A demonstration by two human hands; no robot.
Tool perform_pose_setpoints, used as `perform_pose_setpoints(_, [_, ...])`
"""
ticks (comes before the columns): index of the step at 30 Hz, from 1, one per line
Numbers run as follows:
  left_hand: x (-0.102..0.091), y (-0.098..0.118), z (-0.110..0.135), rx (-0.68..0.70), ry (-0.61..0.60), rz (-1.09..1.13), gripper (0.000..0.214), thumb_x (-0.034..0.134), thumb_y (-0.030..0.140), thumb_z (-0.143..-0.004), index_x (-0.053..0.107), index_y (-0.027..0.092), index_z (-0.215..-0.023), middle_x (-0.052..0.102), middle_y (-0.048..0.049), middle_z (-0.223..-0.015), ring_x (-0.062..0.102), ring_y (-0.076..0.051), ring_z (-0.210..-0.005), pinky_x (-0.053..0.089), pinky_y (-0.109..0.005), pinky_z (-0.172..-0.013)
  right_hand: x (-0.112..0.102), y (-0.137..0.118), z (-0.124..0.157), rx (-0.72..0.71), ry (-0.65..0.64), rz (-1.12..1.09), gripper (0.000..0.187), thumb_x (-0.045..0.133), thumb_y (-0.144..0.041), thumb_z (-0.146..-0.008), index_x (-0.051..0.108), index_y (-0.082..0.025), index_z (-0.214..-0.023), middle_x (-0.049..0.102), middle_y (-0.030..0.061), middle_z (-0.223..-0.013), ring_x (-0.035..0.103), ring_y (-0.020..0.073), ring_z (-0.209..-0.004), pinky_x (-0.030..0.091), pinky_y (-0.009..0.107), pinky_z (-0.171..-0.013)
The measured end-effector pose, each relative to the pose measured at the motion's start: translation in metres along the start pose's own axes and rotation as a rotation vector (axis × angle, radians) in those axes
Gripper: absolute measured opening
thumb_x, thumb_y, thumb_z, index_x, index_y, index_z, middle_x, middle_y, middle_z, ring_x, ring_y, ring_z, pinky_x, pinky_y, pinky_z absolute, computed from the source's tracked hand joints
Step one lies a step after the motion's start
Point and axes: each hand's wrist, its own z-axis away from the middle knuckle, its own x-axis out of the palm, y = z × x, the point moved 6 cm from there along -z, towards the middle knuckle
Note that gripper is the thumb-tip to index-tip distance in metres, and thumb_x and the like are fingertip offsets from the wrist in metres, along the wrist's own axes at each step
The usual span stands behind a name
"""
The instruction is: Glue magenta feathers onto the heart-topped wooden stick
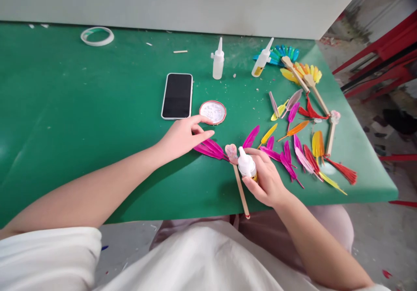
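Observation:
My right hand is wrapped round a small white glue bottle, its nozzle tilted upward. Just left of the bottle lies a wooden stick fan handle with a pinkish, patterned heart-shaped head. Magenta feathers spread leftward from that head. My left hand hovers over their outer ends with thumb and forefinger apart, holding nothing I can see. Its forefinger reaches the near rim of a round white lid edged in red; whether it touches cannot be told.
A phone lies beyond my left hand. Two more glue bottles stand farther back, near a tape roll. Loose coloured feathers, finished-looking feather fans and another handle with a red tassel cover the right side. A pale wall borders the green table.

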Motion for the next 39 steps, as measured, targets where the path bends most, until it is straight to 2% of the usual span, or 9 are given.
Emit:
perform_pose_setpoints(8, [0.000, 0.001, 0.000, 0.053, -0.026, -0.025, 0.037, 0.061, 0.035, -0.075, 0.059, 0.023, -0.110, 0.066, 0.0018, -0.068, 0.055, -0.013, -0.058, 0.040, -0.027, -0.062, 0.000, 0.000, 0.000, 0.001, 0.004, 0.005, 0.029, 0.044, -0.034, -0.083, 0.052, -0.016, -0.105, 0.056, 0.0135, -0.108, 0.050, 0.0261, -0.103, 0.043, 0.040, -0.081])
perform_pose_setpoints(14, [0.006, -0.004, -0.001, 0.016, -0.138, -0.012, 0.039, 0.062, 0.043, -0.072, 0.059, 0.023, -0.106, 0.067, 0.0007, -0.072, 0.059, -0.016, -0.064, 0.042, -0.028, -0.064, 0.002, -0.002, -0.001, -0.021, 0.004, 0.042, 0.028, 0.045, -0.034, -0.082, 0.050, -0.016, -0.103, 0.059, 0.0129, -0.104, 0.050, 0.0271, -0.105, 0.042, 0.041, -0.081])
perform_pose_setpoints(18, [0.010, -0.005, 0.000, -0.002, -0.183, 0.020, 0.041, 0.063, 0.040, -0.072, 0.058, 0.020, -0.108, 0.068, -0.0006, -0.075, 0.061, -0.016, -0.068, 0.044, -0.028, -0.067, 0.003, -0.007, -0.004, -0.054, 0.037, 0.121, 0.025, 0.047, -0.032, -0.080, 0.049, -0.017, -0.099, 0.063, 0.0103, -0.095, 0.052, 0.0270, -0.104, 0.042, 0.040, -0.078])
perform_pose_setpoints(25, [0.016, -0.010, -0.001, -0.068, -0.238, 0.119, 0.042, 0.063, 0.038, -0.072, 0.056, 0.019, -0.109, 0.065, 0.0000, -0.071, 0.055, -0.011, -0.052, 0.044, -0.026, -0.058, 0.006, -0.018, -0.007, -0.111, 0.088, 0.255, 0.031, 0.051, -0.033, -0.078, 0.048, -0.015, -0.103, 0.065, 0.0091, -0.092, 0.054, 0.0271, -0.100, 0.040, 0.044, -0.088])
perform_pose_setpoints(29, [0.014, -0.010, -0.002, -0.083, -0.228, 0.107, 0.042, 0.061, 0.042, -0.074, 0.057, 0.019, -0.108, 0.063, 0.0002, -0.067, 0.054, -0.011, -0.053, 0.042, -0.024, -0.057, 0.007, -0.016, -0.008, -0.104, 0.088, 0.231, 0.030, 0.050, -0.032, -0.078, 0.048, -0.016, -0.103, 0.065, 0.0086, -0.092, 0.055, 0.0265, -0.099, 0.041, 0.044, -0.088])
perform_pose_setpoints(33, [0.012, -0.013, -0.005, -0.148, -0.194, 0.173, 0.042, 0.046, 0.051, -0.082, 0.059, 0.019, -0.105, 0.061, -0.0013, -0.067, 0.053, -0.010, -0.052, 0.038, -0.020, -0.050, 0.002, -0.014, -0.006, -0.109, 0.132, 0.139, 0.026, 0.048, -0.030, -0.078, 0.048, -0.016, -0.100, 0.063, 0.0107, -0.095, 0.055, 0.0263, -0.098, 0.046, 0.040, -0.077])
perform_pose_setpoints(36, [0.011, -0.016, -0.007, -0.207, -0.186, 0.280, 0.048, 0.041, 0.057, -0.083, 0.060, 0.018, -0.104, 0.061, -0.0032, -0.072, 0.055, -0.011, -0.054, 0.042, -0.020, -0.049, -0.002, -0.012, -0.003, -0.102, 0.166, 0.066, 0.026, 0.046, -0.028, -0.079, 0.048, -0.016, -0.102, 0.063, 0.0116, -0.095, 0.055, 0.0260, -0.099, 0.047, 0.039, -0.075])
perform_pose_setpoints(39, [0.013, -0.015, -0.005, -0.255, -0.251, 0.352, 0.048, 0.045, 0.057, -0.081, 0.057, 0.018, -0.107, 0.060, -0.0018, -0.067, 0.057, -0.012, -0.053, 0.048, -0.024, -0.050, -0.003, -0.009, 0.001, -0.075, 0.173, 0.028, 0.027, 0.045, -0.027, -0.079, 0.049, -0.016, -0.104, 0.063, 0.0117, -0.095, 0.054, 0.0266, -0.102, 0.046, 0.040, -0.078])
